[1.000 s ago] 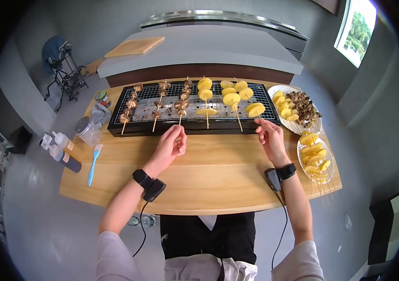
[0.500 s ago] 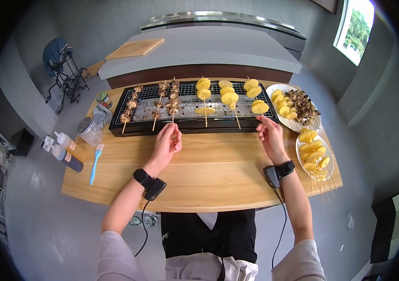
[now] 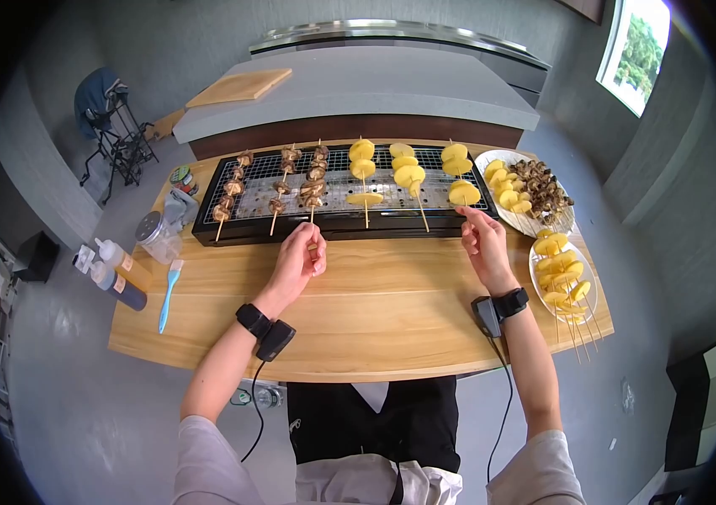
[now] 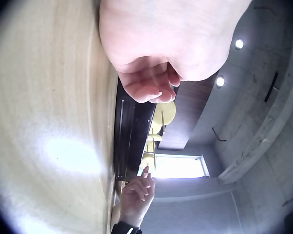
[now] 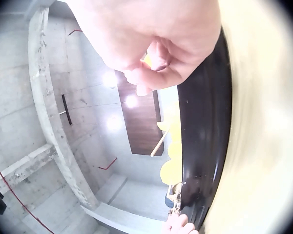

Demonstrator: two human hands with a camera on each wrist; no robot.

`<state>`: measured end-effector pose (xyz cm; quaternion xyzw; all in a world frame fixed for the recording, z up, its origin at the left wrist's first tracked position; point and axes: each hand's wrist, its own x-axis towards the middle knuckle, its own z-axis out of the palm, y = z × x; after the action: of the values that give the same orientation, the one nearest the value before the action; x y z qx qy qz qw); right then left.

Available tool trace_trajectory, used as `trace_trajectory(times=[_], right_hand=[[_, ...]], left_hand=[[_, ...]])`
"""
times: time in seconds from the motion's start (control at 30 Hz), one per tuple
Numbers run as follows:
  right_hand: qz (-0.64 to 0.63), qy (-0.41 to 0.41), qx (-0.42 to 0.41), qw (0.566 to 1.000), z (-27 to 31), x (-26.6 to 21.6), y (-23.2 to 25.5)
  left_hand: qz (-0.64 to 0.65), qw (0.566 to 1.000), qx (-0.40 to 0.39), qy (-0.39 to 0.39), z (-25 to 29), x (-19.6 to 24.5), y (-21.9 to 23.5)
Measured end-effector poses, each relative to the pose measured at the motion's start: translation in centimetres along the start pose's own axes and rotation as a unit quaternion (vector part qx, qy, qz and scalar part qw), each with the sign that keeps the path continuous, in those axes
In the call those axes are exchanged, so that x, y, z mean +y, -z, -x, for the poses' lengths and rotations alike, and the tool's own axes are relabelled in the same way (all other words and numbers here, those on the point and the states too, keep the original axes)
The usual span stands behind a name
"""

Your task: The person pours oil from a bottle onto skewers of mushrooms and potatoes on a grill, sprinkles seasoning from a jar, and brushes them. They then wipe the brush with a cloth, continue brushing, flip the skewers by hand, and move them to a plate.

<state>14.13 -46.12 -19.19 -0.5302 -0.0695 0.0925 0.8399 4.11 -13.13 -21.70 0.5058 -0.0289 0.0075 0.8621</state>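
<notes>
A long black grill (image 3: 344, 225) with a wire grate stands across the wooden table. On its left half lie three mushroom skewers, on its right half three skewers of yellow slices, likely potato. My left hand (image 3: 297, 255) pinches the stick end of the third mushroom skewer (image 3: 313, 190) at the grill's front edge. With thumb and fingertips, my right hand (image 3: 486, 246) holds the stick of the rightmost potato skewer (image 3: 459, 167). In the left wrist view the fingers (image 4: 149, 93) are curled, and the palm hides the skewer. The right wrist view shows curled fingers (image 5: 151, 78) beside the black grill wall.
At right are a plate of potato and mushroom skewers (image 3: 540, 225) and a plate of potato skewers (image 3: 535, 269), sticks overhanging. To the left are a blue brush (image 3: 168, 300), two squeeze bottles (image 3: 127, 265), a clear shaker jar (image 3: 156, 236) and a small tin (image 3: 181, 178). A grey counter (image 3: 358, 84) stands behind.
The third mushroom skewer has shifted left along the grate with my left hand. The far end of the rightmost potato skewer has swung right, so it lies straighter.
</notes>
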Motion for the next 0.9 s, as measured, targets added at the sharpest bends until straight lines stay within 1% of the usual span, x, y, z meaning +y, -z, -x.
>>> trace_trajectory(times=[0.1,0.17,0.2,0.27,0.33,0.37,0.43,0.47,0.53,0.57,0.6,0.63,0.67,0.7,0.77,0.8,0.9], right_hand=[[-0.011,0.010,-0.015,1.000,-0.3,-0.4,0.5],[-0.020,-0.002,-0.026,0.999,-0.4,-0.5,0.7],[-0.019,-0.002,-0.025,1.000,-0.4,-0.5,0.6],[-0.013,-0.033,-0.001,0.999,-0.3,-0.3,0.3],[-0.013,-0.039,0.000,0.999,-0.1,-0.4,0.1],[-0.014,-0.046,0.000,0.999,-0.1,-0.4,0.0],[-0.016,-0.043,-0.001,0.999,-0.1,-0.3,0.0],[-0.018,-0.040,-0.001,0.999,-0.1,-0.3,0.1],[-0.018,-0.037,-0.001,0.999,-0.1,-0.2,0.1],[-0.019,-0.034,-0.002,0.999,-0.1,-0.2,0.0],[-0.018,-0.033,-0.001,0.999,-0.1,-0.3,0.0],[-0.010,-0.057,-0.011,0.998,-0.1,-0.4,0.0],[-0.003,-0.081,-0.021,0.996,0.0,-0.6,0.0],[-0.001,-0.081,-0.020,0.997,0.1,-0.7,-0.2],[0.063,-0.156,-0.057,0.984,0.7,-1.0,-0.9],[0.085,-0.167,-0.082,0.979,1.0,-1.2,-1.2],[0.076,-0.192,-0.100,0.973,1.3,-0.6,-2.6]], left_hand=[[-0.004,1.000,0.004,0.012,0.1,0.2,-0.3],[-0.005,1.000,0.008,0.021,0.2,0.1,-0.3],[-0.004,1.000,0.013,0.027,0.1,0.1,-0.2],[-0.002,0.999,0.015,0.034,0.0,0.1,-0.2],[-0.002,0.998,0.023,0.066,0.1,0.3,-0.4],[-0.002,0.998,0.023,0.066,0.1,0.4,-0.5],[0.004,0.995,0.066,0.079,0.1,0.6,-0.6],[0.005,0.995,0.065,0.078,0.2,0.6,-0.7],[-0.013,0.990,0.134,0.045,0.3,0.8,-0.7],[-0.012,0.990,0.133,0.045,0.4,0.9,-0.7],[-0.016,0.985,0.169,0.042,0.5,1.1,-0.6],[-0.019,0.978,0.205,0.039,0.5,1.2,-0.5],[-0.002,0.974,0.223,0.033,0.4,1.2,-0.2],[-0.001,0.975,0.222,0.034,0.4,1.2,0.0],[0.004,0.969,0.248,0.002,0.4,1.3,0.4],[0.004,0.969,0.248,0.002,0.4,1.2,0.5],[0.020,0.974,0.224,-0.001,0.2,1.2,0.8]])
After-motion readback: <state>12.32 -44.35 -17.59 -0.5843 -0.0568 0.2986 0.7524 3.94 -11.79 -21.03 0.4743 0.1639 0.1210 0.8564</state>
